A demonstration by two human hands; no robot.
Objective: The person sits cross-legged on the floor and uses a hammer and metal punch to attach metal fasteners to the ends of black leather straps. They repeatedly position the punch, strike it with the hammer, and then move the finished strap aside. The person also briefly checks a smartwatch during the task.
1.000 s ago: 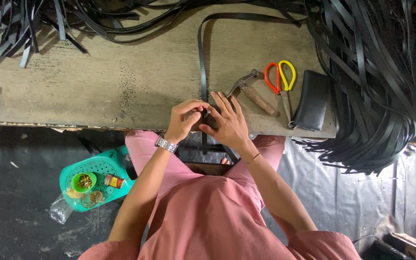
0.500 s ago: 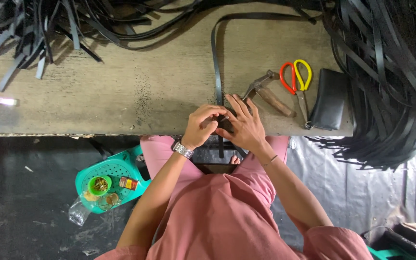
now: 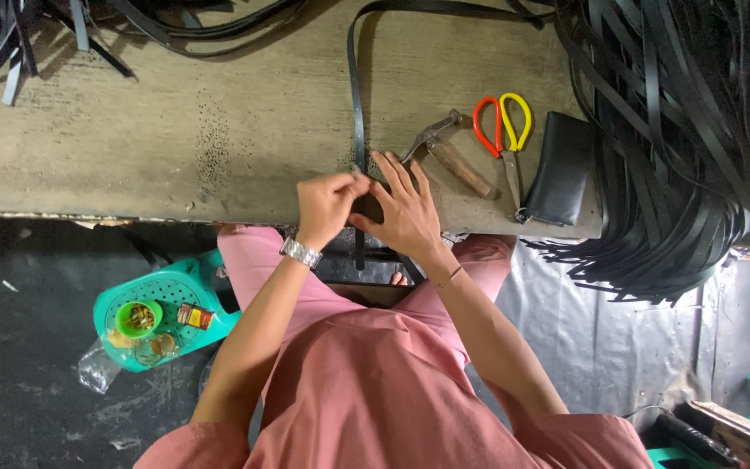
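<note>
Both my hands meet at the near edge of a worn wooden workbench (image 3: 175,130). My left hand (image 3: 327,204), with a metal watch on its wrist, pinches a long black strap (image 3: 358,95) that runs away across the bench. My right hand (image 3: 405,208) lies with fingers spread over the same strap and a small dark piece under it. What exactly sits beneath the fingers is hidden. A wooden-handled tool (image 3: 449,152) lies just right of my right hand.
Scissors (image 3: 505,130) with one red and one yellow handle and a black pouch (image 3: 562,169) lie to the right. Heaps of black straps (image 3: 670,139) hang off the right end and cover the far left corner. A green tray (image 3: 162,308) with small containers sits on the dark floor.
The view has shifted, so the bench and hands sit further right in frame. My hands stay together on the strap with small finger movements; the left fingers now pinch it.
</note>
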